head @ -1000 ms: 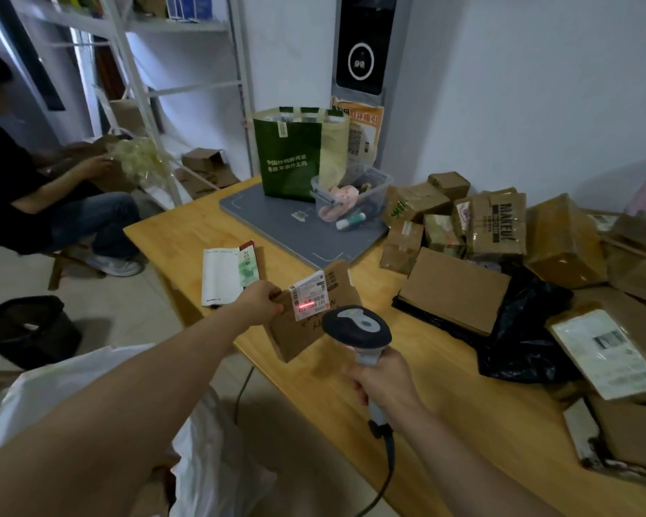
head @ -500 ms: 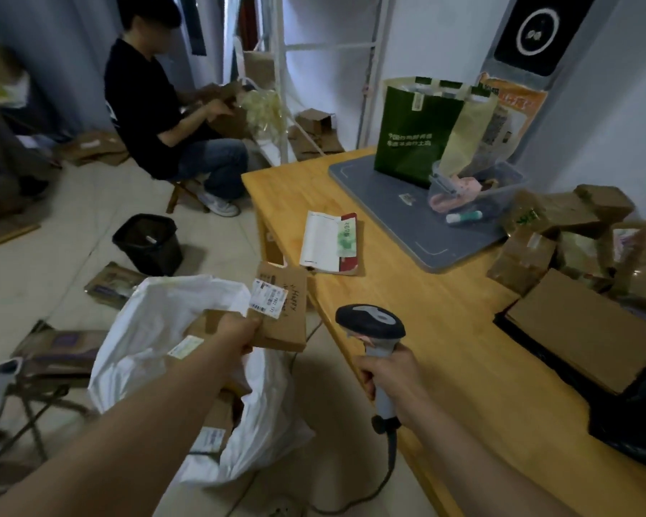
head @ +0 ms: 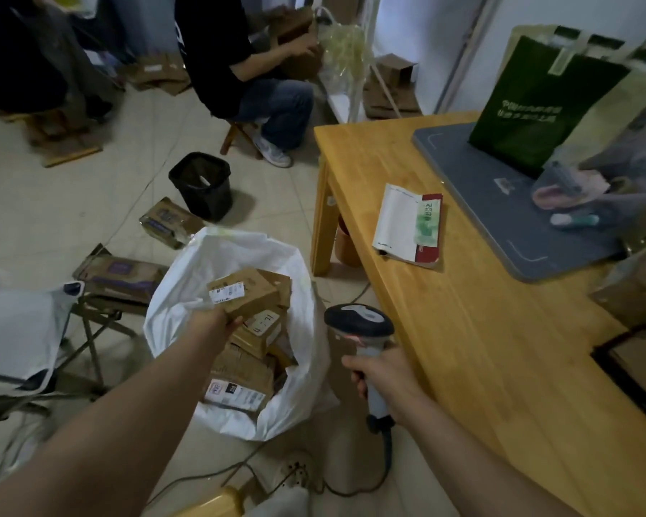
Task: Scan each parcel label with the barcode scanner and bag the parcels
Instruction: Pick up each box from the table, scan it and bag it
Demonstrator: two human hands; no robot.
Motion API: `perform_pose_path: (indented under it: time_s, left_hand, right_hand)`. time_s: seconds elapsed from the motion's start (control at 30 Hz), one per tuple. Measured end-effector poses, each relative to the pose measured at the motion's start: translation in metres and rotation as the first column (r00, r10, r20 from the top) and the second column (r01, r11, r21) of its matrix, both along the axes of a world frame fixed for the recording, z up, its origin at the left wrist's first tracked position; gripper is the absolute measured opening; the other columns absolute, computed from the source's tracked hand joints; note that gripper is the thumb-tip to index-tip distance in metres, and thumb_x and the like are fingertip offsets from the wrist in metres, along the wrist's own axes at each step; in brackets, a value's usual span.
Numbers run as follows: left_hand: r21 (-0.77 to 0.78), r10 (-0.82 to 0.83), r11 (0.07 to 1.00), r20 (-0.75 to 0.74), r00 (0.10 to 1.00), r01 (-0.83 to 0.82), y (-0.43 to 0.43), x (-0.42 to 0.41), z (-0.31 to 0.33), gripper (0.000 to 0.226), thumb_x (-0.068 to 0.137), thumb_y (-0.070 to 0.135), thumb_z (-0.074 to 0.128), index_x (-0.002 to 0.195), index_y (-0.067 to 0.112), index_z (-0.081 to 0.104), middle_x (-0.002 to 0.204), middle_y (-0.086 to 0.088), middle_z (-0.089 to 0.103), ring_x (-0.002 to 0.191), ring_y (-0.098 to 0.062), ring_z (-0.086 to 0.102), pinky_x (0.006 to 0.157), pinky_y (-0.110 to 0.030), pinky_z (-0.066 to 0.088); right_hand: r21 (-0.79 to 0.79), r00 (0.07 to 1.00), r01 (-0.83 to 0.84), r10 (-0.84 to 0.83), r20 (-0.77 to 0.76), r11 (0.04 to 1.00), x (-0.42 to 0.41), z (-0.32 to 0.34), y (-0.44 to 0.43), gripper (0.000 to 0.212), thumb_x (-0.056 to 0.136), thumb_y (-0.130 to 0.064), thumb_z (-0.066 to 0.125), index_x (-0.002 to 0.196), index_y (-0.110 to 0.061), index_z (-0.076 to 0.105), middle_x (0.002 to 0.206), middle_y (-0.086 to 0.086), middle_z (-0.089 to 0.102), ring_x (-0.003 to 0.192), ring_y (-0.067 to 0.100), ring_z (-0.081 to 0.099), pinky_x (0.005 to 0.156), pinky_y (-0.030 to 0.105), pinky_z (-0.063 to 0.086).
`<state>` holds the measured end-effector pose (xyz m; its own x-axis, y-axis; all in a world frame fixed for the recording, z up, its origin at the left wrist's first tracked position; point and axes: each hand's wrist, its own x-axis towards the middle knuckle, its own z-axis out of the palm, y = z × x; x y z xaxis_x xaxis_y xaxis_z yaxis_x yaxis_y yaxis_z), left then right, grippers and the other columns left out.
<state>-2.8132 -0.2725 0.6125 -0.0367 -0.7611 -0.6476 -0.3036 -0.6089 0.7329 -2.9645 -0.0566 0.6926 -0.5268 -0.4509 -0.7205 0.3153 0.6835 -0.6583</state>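
Note:
A big white bag (head: 202,270) stands open on the floor left of the table, with several brown labelled parcels inside. My left hand (head: 211,324) grips a brown cardboard parcel (head: 247,294) with a white label, low inside the bag's mouth above the other parcels. My right hand (head: 383,371) grips the handle of the grey barcode scanner (head: 358,322), held upright beside the bag near the table's edge. Its cable hangs down to the floor.
The wooden table (head: 482,348) carries a booklet (head: 411,222), a grey mat (head: 500,203) and a green bag (head: 537,102). On the floor are a black bin (head: 202,184), flat parcels (head: 168,222) and a folding stool (head: 34,337). A person (head: 247,61) sits behind.
My left hand carried the scanned parcel off the table edge, leftward and down into the white bag. My view swung left and down. The scanner stayed in my right hand.

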Motion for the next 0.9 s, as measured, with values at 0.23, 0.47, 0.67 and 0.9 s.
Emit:
perform_pose_path:
  time_s: [0.23, 0.47, 0.67, 0.9]
  left_hand:
    - [0.013, -0.274, 0.961, 0.123, 0.954, 0.275, 0.023, -0.051, 0.017, 0.043, 0.100, 0.013, 0.044, 0.139, -0.004, 0.041, 0.141, -0.019, 0.046, 0.128, -0.036, 0.047, 0.090, -0.036, 0.052]
    - [-0.191, -0.664, 0.641, 0.347, 0.662, 0.743, 0.088, -0.145, 0.043, 0.054, 0.097, 0.028, 0.047, 0.146, 0.010, 0.034, 0.144, -0.014, 0.045, 0.126, -0.033, 0.048, 0.105, -0.043, 0.041]
    - [-0.287, -0.812, 0.283, 0.436, 0.387, 0.915, 0.170, -0.225, 0.070, 0.056, 0.099, 0.028, 0.048, 0.150, 0.015, 0.028, 0.150, -0.010, 0.037, 0.134, -0.028, 0.040, 0.107, -0.038, 0.036]
    - [-0.294, -0.806, -0.248, 0.592, -0.028, 0.923, 0.290, -0.307, 0.079, 0.056, 0.097, 0.024, 0.050, 0.150, 0.016, 0.031, 0.151, -0.007, 0.036, 0.135, -0.023, 0.039, 0.105, -0.034, 0.037]
  right_hand:
    - [-0.026, 0.993, 0.119, -0.119, -0.011, 0.993, -0.013, -0.005, 0.007, 0.015, 0.082, -0.003, 0.070, 0.071, -0.004, 0.060, 0.049, 0.005, 0.055, 0.041, 0.016, 0.048, 0.043, 0.026, 0.042]
    - [-0.136, 0.930, 0.366, -0.367, 0.016, 0.921, -0.046, 0.009, 0.052, 0.024, 0.088, -0.003, 0.065, 0.065, -0.002, 0.057, 0.055, 0.012, 0.054, 0.043, 0.021, 0.049, 0.045, 0.028, 0.042]
    - [-0.228, 0.785, 0.601, -0.620, -0.011, 0.766, -0.079, 0.025, 0.129, 0.023, 0.088, -0.004, 0.066, 0.066, -0.002, 0.059, 0.055, 0.014, 0.058, 0.040, 0.022, 0.051, 0.046, 0.029, 0.044]
    - [-0.256, 0.540, 0.815, -0.842, 0.010, 0.520, -0.111, 0.038, 0.242, 0.015, 0.078, 0.003, 0.066, 0.065, 0.000, 0.061, 0.053, 0.016, 0.058, 0.044, 0.024, 0.050, 0.048, 0.029, 0.041]
